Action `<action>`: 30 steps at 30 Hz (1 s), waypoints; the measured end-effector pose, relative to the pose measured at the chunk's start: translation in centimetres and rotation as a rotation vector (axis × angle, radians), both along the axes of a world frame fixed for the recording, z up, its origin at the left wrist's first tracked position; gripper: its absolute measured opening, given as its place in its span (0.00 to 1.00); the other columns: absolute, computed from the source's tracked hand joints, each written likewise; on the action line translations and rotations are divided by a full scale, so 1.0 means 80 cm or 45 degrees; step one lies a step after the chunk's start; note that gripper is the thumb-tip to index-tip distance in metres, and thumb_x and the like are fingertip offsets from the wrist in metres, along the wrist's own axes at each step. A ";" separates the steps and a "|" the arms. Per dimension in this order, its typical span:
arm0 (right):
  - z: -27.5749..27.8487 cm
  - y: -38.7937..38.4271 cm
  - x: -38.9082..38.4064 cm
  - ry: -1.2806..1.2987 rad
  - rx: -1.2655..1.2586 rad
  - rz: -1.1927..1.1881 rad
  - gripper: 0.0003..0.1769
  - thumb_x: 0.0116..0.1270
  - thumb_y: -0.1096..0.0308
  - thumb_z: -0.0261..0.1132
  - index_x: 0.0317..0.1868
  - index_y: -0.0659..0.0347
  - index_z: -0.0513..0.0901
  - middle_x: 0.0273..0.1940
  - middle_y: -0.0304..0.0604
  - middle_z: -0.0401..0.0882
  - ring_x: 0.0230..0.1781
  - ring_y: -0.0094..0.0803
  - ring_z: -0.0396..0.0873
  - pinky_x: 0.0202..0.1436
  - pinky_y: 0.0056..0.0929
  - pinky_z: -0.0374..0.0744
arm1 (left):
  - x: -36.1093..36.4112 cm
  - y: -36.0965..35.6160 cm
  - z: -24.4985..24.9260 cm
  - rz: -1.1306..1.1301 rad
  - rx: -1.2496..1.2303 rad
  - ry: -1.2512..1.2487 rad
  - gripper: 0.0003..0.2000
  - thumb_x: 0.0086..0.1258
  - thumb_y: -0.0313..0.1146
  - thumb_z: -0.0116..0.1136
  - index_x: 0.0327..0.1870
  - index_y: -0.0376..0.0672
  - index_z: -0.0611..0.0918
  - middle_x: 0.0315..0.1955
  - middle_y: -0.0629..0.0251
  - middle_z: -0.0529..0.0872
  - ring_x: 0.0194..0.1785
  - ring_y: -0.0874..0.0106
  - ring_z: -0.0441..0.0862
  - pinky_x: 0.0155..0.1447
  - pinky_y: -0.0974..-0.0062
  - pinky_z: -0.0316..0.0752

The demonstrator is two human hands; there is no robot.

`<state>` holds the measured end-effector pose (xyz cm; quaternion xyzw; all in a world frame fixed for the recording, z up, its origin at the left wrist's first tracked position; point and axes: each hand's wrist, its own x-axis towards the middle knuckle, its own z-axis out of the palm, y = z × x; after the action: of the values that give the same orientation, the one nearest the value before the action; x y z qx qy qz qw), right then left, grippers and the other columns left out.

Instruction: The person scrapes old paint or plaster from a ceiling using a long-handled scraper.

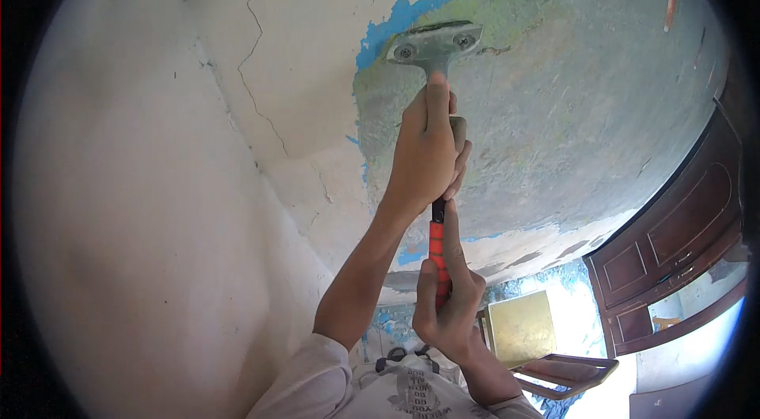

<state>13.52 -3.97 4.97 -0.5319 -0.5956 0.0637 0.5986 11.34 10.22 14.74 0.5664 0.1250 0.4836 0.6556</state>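
Note:
A long-handled paint scraper [437,45] has its wide metal head, with two screws, against the wall at the edge of the blue paint [396,17]. My left hand [431,138] wraps round the upper handle just below the head, thumb pointing up along it. Lower down, my right hand [453,300] holds the red grip with its index finger stretched along the shaft. Around the head, the wall shows a bared greenish-grey patch [507,102] beside cream paint [317,31].
A thin crack [255,19] runs down the cream paint to the left. A dark wooden cabinet [673,221] stands at the right. Below it are a wooden frame [566,375] and a yellowish panel [522,328].

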 end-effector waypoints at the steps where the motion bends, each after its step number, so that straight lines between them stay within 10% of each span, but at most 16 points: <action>1: 0.003 -0.002 0.000 0.005 -0.005 -0.001 0.40 0.67 0.82 0.56 0.80 0.76 0.57 0.22 0.50 0.80 0.18 0.32 0.81 0.24 0.30 0.76 | 0.000 0.000 0.001 -0.005 -0.014 -0.010 0.26 0.85 0.63 0.37 0.37 0.47 0.68 0.11 0.78 0.58 0.08 0.83 0.54 0.08 0.81 0.51; 5: -0.008 -0.008 0.002 -0.038 -0.018 0.020 0.36 0.72 0.80 0.51 0.80 0.80 0.54 0.47 0.70 0.86 0.21 0.22 0.77 0.23 0.26 0.73 | 0.001 -0.005 -0.013 -0.026 -0.036 -0.021 0.26 0.85 0.62 0.37 0.38 0.46 0.68 0.11 0.79 0.58 0.08 0.84 0.54 0.08 0.81 0.52; 18: -0.003 -0.007 0.005 -0.036 -0.065 0.055 0.37 0.72 0.80 0.50 0.80 0.78 0.53 0.63 0.74 0.78 0.23 0.25 0.81 0.25 0.27 0.76 | 0.002 -0.001 -0.010 0.017 -0.013 -0.007 0.25 0.86 0.60 0.36 0.38 0.47 0.69 0.11 0.78 0.58 0.08 0.83 0.54 0.08 0.81 0.51; 24: -0.006 -0.001 0.005 -0.018 0.014 -0.032 0.40 0.66 0.83 0.56 0.80 0.76 0.59 0.27 0.55 0.84 0.19 0.30 0.81 0.26 0.30 0.78 | 0.005 -0.003 -0.007 0.039 -0.020 -0.036 0.24 0.86 0.60 0.36 0.37 0.47 0.69 0.12 0.78 0.59 0.08 0.83 0.54 0.08 0.81 0.51; 30: 0.014 0.003 0.011 -0.017 0.037 -0.015 0.40 0.66 0.83 0.56 0.80 0.76 0.59 0.29 0.56 0.86 0.20 0.32 0.83 0.26 0.30 0.79 | 0.010 0.005 0.009 0.020 0.007 -0.070 0.23 0.86 0.57 0.37 0.36 0.47 0.68 0.12 0.77 0.59 0.08 0.82 0.54 0.08 0.78 0.51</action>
<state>14.41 -3.71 6.10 -0.5271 -0.5973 0.0479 0.6026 12.14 10.61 15.42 0.5537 0.1098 0.5045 0.6533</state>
